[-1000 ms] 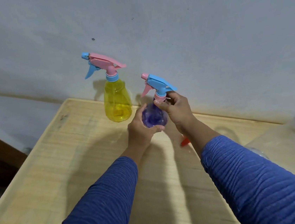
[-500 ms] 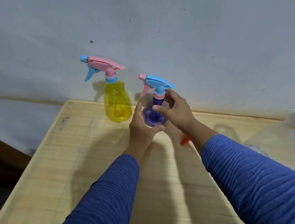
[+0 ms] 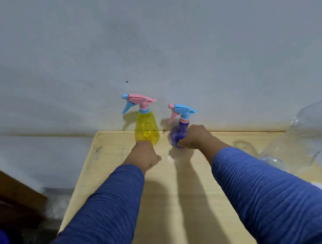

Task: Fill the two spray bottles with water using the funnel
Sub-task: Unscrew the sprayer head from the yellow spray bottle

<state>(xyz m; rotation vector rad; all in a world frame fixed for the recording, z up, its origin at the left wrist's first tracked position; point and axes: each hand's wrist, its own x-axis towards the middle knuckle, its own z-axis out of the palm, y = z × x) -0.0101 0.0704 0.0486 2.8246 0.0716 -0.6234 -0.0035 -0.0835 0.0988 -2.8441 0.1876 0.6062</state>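
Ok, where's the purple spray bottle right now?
In the head view, the translucent purple spray bottle with the blue head stands at the wooden table's far edge, right of the yellow spray bottle, gripped by the right hand.

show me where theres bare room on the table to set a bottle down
Bare wood runs along the table's left edge, left of the left hand and in front of the yellow bottle. The strip between the two sleeves is bare too. It is crowded at the back by the purple bottle, which the right hand grips, and by clear plastic bottles at right.

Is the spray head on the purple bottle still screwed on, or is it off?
On. The blue spray head sits atop the purple bottle, which the right hand grips. How tight: cannot tell.
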